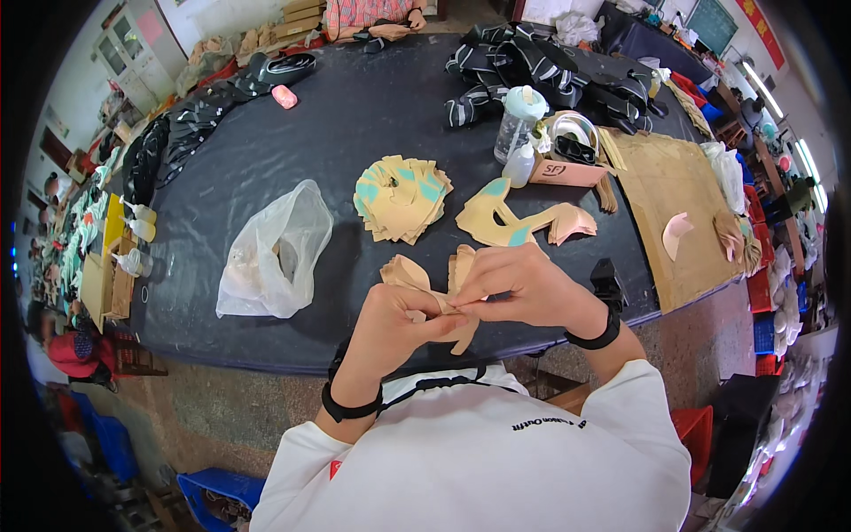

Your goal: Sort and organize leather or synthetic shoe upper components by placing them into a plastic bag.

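Close to the table's near edge, my left hand [390,317] and my right hand [519,282] meet, both closed on a beige shoe-upper-like piece [406,271]. Thumbs and fingertips pinch it where the hands come together; their grip hides its middle, and a narrow end hangs below. Just beyond my right hand lie loose beige cut pieces [486,218] with turquoise patches, beside a small stack of pinkish pieces [572,223]. A round, fanned pile of similar beige pieces [401,202] sits farther off, ahead of my left hand.
On the dark-covered table [301,133] stand a white plastic bag [277,257], a lidded clear jug [521,124], a squeeze bottle [519,166] and a cardboard box [567,174]. Black strips [514,66] heap at the back. A brown board [651,191] covers the right side. Someone sits opposite.
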Motion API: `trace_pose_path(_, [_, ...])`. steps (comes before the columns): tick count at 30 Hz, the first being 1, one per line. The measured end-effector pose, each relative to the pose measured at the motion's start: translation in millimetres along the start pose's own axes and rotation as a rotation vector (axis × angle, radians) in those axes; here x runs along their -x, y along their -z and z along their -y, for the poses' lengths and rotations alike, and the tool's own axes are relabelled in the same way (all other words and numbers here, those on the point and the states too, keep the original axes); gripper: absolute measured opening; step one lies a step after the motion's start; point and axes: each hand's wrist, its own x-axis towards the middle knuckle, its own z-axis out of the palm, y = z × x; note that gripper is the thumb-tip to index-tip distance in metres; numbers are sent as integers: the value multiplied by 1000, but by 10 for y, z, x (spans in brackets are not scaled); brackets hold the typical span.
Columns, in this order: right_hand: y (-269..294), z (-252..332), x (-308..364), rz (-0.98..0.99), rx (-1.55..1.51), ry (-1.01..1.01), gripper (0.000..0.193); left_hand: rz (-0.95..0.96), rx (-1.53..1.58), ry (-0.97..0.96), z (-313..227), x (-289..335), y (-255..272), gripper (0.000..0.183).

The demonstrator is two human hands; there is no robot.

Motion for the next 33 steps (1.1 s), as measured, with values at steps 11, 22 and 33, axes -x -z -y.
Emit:
trace_pose_path(11, [-26,-30,10,-40,45,44,15,-18,-53,26,-2,-11,1,14])
trace_pose_path(22, [-179,-77,-49,-244,223,247,17,-94,-31,-149,194,-83,40,10])
trace_pose_path(33, [-331,-144,-20,-402,-9,28,22,-149,300,-158,352,-60,-55,12])
